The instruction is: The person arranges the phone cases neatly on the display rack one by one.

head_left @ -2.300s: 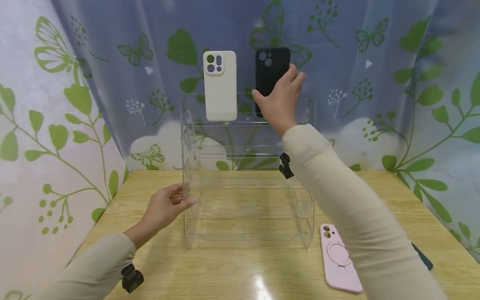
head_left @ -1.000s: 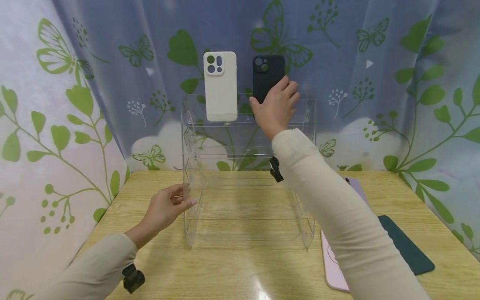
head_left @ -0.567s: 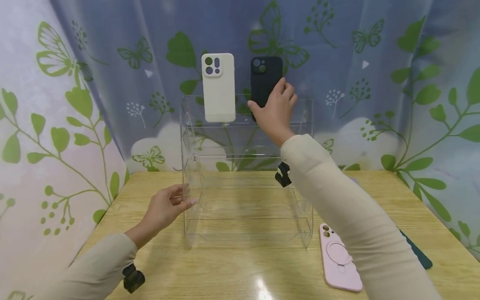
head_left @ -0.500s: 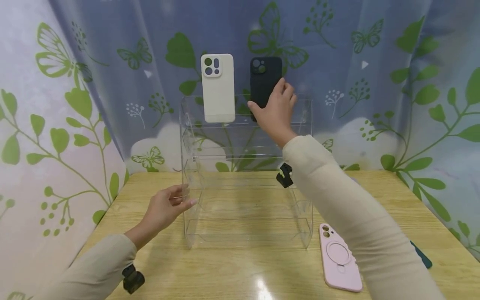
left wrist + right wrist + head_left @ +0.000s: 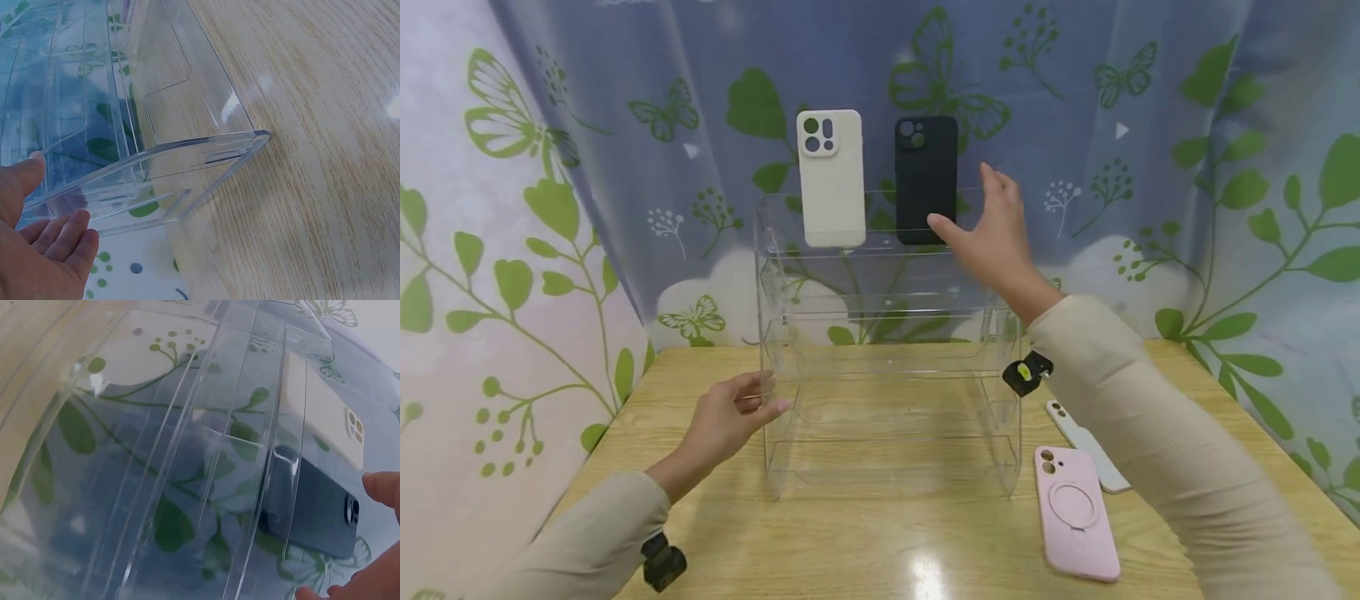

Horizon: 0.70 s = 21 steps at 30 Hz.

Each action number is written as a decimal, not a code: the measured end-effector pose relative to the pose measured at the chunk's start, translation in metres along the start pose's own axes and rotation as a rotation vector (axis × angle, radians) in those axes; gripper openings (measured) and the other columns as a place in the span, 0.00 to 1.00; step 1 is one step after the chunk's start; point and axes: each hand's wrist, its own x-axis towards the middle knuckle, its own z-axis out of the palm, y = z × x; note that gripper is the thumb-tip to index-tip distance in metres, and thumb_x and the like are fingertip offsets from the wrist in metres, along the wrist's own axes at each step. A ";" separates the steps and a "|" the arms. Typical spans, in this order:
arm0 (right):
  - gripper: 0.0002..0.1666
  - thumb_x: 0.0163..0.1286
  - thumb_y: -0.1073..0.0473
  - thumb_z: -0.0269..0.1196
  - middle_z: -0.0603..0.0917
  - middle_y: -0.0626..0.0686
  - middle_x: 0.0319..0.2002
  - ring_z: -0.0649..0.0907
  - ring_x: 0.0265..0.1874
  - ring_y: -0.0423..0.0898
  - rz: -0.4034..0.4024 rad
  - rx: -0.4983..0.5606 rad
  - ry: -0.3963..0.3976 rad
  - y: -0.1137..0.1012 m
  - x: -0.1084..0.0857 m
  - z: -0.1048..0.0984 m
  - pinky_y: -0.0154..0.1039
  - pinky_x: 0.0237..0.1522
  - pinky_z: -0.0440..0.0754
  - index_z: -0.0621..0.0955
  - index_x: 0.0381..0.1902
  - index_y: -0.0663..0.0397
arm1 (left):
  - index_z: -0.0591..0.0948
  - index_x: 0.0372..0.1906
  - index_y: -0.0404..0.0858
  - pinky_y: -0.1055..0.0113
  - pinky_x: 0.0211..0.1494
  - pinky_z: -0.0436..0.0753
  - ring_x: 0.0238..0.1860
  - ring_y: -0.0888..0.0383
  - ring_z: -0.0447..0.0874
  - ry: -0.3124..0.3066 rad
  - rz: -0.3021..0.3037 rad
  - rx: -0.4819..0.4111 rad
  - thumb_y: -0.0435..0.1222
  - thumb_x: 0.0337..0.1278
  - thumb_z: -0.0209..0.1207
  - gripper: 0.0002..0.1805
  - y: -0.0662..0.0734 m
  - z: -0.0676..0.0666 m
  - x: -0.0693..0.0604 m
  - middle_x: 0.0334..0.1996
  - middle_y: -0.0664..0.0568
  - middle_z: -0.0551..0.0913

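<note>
A clear acrylic tiered rack (image 5: 891, 479) stands on the table. My left hand (image 5: 722, 421) holds the rack's left side panel, thumb toward the front and fingers curled at the outer side; the left wrist view shows the hand (image 5: 47, 234) straddling the panel edge. On the top tier a white phone case (image 5: 833, 192) stands upright at left, and a black phone case (image 5: 925, 179) stands to its right. My right hand (image 5: 996, 237) is spread just right of the black case, holding nothing. Its thumb overlaps the case's lower right in the head view; the right wrist view shows them apart.
A pink phone case (image 5: 1078, 533) with a ring lies on the table (image 5: 850, 550) right of the rack. Behind it lies a pale phone case (image 5: 1097, 454), partly under the right forearm in view. A patterned curtain (image 5: 715, 50) hangs behind.
My right hand lowered the black case onto the top tier, let it go and moved off to the right. My left hand has stayed at the rack's side.
</note>
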 end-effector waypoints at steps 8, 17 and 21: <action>0.53 0.66 0.41 0.61 0.46 0.57 0.75 0.54 0.73 0.57 -0.047 0.055 0.019 0.032 -0.025 -0.024 0.59 0.69 0.61 0.46 0.77 0.48 | 0.71 0.65 0.31 0.56 0.52 0.83 0.56 0.40 0.78 -0.001 -0.001 0.002 0.46 0.59 0.64 0.34 -0.002 0.000 0.000 0.59 0.33 0.75; 0.54 0.66 0.39 0.60 0.44 0.62 0.75 0.60 0.66 0.69 0.010 -0.020 -0.047 0.076 -0.068 -0.037 0.68 0.61 0.63 0.45 0.77 0.50 | 0.71 0.65 0.32 0.55 0.53 0.83 0.57 0.40 0.78 0.000 -0.007 0.006 0.45 0.58 0.64 0.34 -0.005 0.001 0.002 0.59 0.33 0.75; 0.54 0.67 0.42 0.62 0.47 0.67 0.74 0.57 0.68 0.70 0.003 -0.053 -0.070 0.102 -0.094 -0.035 0.71 0.61 0.60 0.47 0.77 0.57 | 0.70 0.66 0.32 0.56 0.53 0.83 0.57 0.40 0.78 -0.001 -0.005 0.004 0.45 0.59 0.64 0.34 -0.005 0.001 0.002 0.60 0.34 0.75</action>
